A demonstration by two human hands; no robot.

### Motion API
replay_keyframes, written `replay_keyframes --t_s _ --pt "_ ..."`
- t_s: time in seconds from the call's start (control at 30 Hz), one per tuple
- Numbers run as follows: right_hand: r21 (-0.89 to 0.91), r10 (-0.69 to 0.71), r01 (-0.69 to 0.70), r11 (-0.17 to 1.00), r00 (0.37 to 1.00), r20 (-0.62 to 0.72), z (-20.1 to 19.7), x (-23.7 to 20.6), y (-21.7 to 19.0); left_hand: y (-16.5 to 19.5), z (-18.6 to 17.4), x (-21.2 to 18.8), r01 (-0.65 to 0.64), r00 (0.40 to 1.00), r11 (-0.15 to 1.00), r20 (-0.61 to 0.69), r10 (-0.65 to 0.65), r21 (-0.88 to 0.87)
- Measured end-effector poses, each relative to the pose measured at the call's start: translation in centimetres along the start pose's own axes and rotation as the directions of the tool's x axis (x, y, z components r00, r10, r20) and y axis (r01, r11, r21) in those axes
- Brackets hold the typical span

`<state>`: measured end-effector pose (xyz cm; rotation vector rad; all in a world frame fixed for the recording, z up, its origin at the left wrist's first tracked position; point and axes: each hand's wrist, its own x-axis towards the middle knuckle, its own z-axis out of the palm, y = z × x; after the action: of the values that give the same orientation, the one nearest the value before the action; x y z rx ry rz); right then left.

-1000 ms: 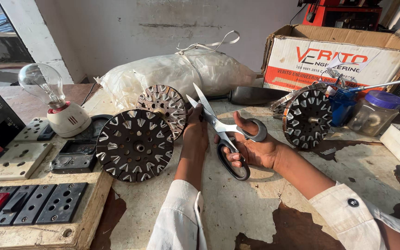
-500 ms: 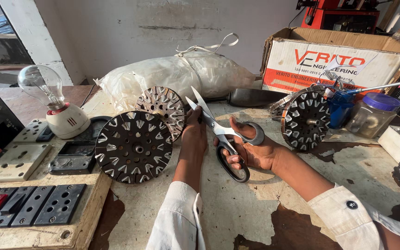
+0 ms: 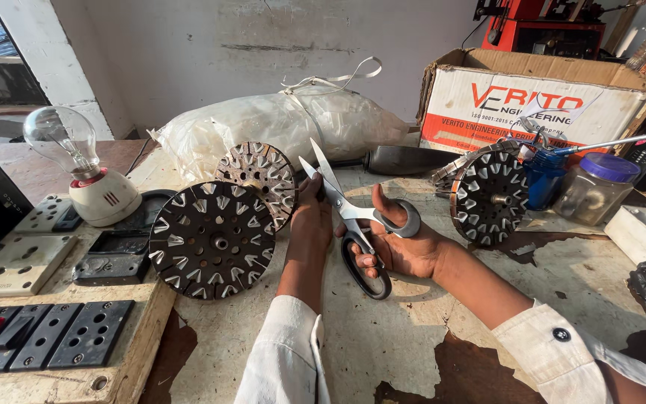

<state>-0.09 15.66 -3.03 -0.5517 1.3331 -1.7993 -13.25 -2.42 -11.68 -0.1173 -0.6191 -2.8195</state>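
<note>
My right hand (image 3: 401, 243) holds a pair of grey-and-black scissors (image 3: 349, 221) by the handles, blades slightly apart and pointing up and to the left. My left hand (image 3: 310, 217) reaches forward beside the blades, its fingers at the edge of a slotted round metal core (image 3: 259, 176) that leans behind a larger dark slotted disc (image 3: 212, 240). What the left fingers grip is hidden behind the hand and the scissors. Both sleeves are white.
A third slotted core (image 3: 489, 197) stands at the right, near a blue oil can (image 3: 543, 179) and a lidded jar (image 3: 594, 188). A cardboard box (image 3: 532, 101) and tied plastic bag (image 3: 285, 123) sit behind. A bulb holder (image 3: 95, 187) and a switch board (image 3: 31, 344) lie left.
The view has shifted slightly. The scissors and both hands keep nearly the same pose, with the left hand edging a little closer to the rear core.
</note>
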Motion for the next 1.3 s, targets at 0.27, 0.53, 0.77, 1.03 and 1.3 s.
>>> replay_keyframes --t_s 0.27,0.53,0.77,1.03,1.3 --pt "0.029 0.02 -0.019 0.999 0.999 -0.027 -0.35 0.13 0.11 0.07 0.05 -0.28 -0.01 1.0 0.999 0.003 0.01 -0.045" --pt "0.023 0.019 -0.018 1.0 0.999 -0.047 -0.34 0.17 0.15 -0.08 -0.3 -0.24 -0.025 1.0 0.998 0.004 0.025 -0.056" --pt "-0.008 -0.009 0.009 1.0 0.998 -0.054 0.02 0.01 0.2 0.05 -0.42 -0.15 -0.001 0.999 1.0 -0.039 0.0 -0.025" --pt "0.014 0.027 -0.027 1.0 0.999 -0.033 -0.11 0.06 0.13 0.3 -0.44 -0.64 0.021 0.998 0.999 -0.063 -0.018 0.045" --pt "0.03 0.035 -0.034 0.999 0.999 -0.039 -0.41 0.04 0.18 0.13 -0.37 -0.54 0.016 0.996 1.0 -0.093 -0.015 0.008"
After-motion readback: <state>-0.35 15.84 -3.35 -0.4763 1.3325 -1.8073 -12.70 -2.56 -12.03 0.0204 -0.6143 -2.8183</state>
